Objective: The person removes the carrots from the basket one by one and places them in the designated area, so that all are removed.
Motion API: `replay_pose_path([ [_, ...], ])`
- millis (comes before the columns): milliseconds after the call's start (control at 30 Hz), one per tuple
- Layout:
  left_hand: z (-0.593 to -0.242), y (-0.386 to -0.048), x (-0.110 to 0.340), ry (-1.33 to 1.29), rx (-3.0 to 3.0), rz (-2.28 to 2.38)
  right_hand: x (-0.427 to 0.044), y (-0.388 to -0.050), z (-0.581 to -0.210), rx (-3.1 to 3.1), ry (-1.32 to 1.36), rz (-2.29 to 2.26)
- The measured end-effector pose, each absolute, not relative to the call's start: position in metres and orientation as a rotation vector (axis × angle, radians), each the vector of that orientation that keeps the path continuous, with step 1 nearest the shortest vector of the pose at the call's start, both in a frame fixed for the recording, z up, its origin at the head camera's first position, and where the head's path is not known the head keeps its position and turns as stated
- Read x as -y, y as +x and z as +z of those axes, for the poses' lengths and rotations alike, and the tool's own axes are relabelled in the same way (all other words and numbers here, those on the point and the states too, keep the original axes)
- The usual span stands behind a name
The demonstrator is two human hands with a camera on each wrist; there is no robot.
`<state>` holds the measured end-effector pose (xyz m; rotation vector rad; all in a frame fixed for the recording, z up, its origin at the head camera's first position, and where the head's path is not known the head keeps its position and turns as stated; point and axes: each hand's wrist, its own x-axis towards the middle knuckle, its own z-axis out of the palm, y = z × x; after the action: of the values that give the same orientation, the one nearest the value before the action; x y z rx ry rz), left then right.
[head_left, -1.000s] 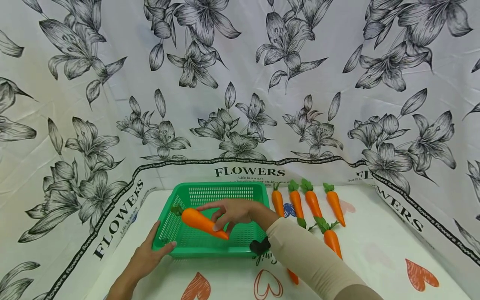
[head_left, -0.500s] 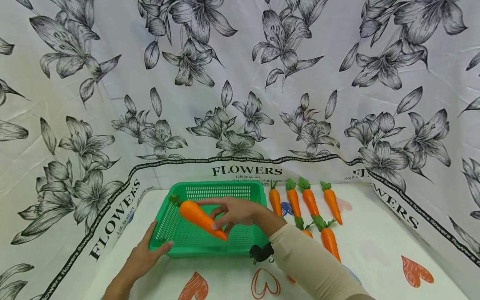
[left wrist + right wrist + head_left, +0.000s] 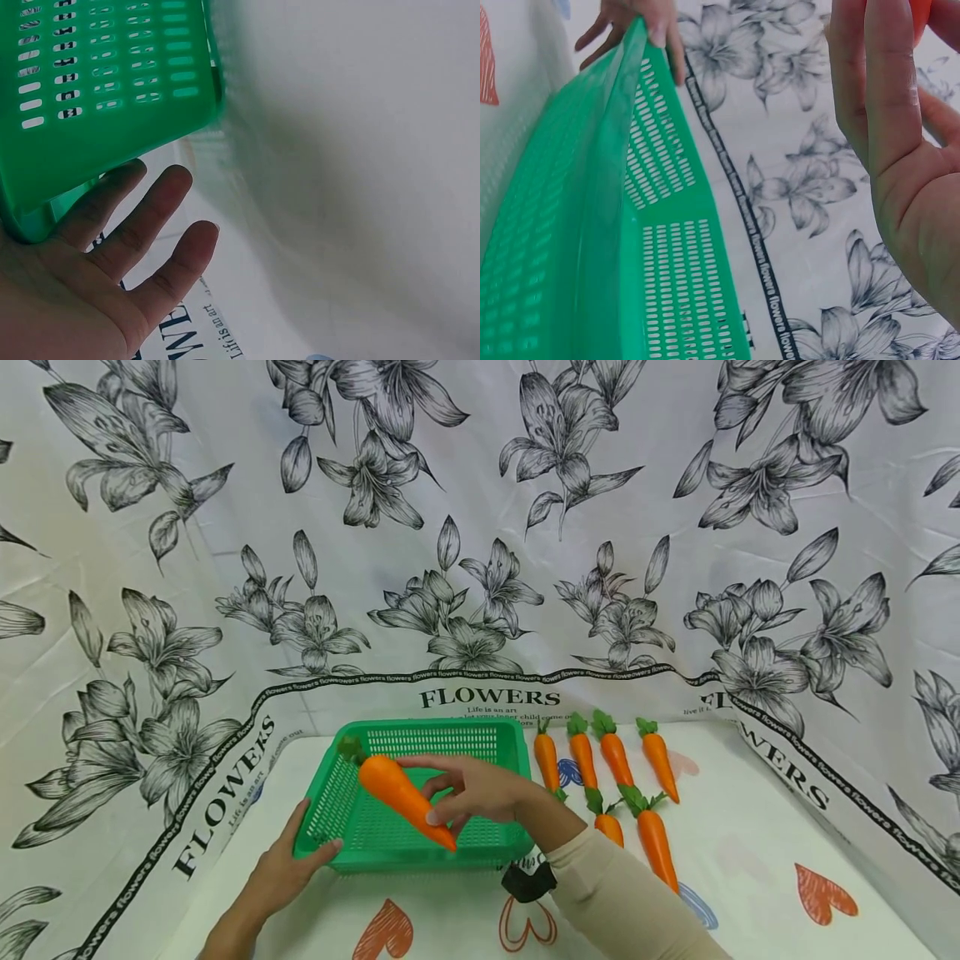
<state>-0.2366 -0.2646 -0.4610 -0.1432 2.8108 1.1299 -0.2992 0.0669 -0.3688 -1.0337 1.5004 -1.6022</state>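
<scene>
A green plastic basket (image 3: 420, 860) with slotted walls stands on the table. My left hand (image 3: 283, 867) holds its near left corner, the thumb over the rim. In the left wrist view, several fingers (image 3: 154, 217) spread beyond the basket wall. Over the basket, my right hand (image 3: 480, 789) holds an orange carrot (image 3: 401, 793), thumb near the narrow tip and index finger reaching toward the thick end. Its leafy green top points to the far left and its tip toward me. Only a sliver of the carrot (image 3: 921, 15) shows in the right wrist view.
Right of the basket lie several more carrots, one far carrot (image 3: 660, 766) and one near carrot (image 3: 657, 850) among them. Another carrot (image 3: 609, 828) is partly hidden by my right sleeve (image 3: 622, 893). A white cloth with printed flowers (image 3: 480, 602) hangs behind the table.
The carrot in my right hand tilts more steeply, its tip slightly lower. The view has shifted a little, and my left hand keeps its place on the basket.
</scene>
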Motion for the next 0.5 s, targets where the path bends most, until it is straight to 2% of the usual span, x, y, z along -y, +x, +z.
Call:
replay_pose_path([
  [500,-0.46,-0.238,0.264,-0.135,-2.818,1.098,-0.082,-0.277,-0.365,-1.425,-1.094,-1.739],
])
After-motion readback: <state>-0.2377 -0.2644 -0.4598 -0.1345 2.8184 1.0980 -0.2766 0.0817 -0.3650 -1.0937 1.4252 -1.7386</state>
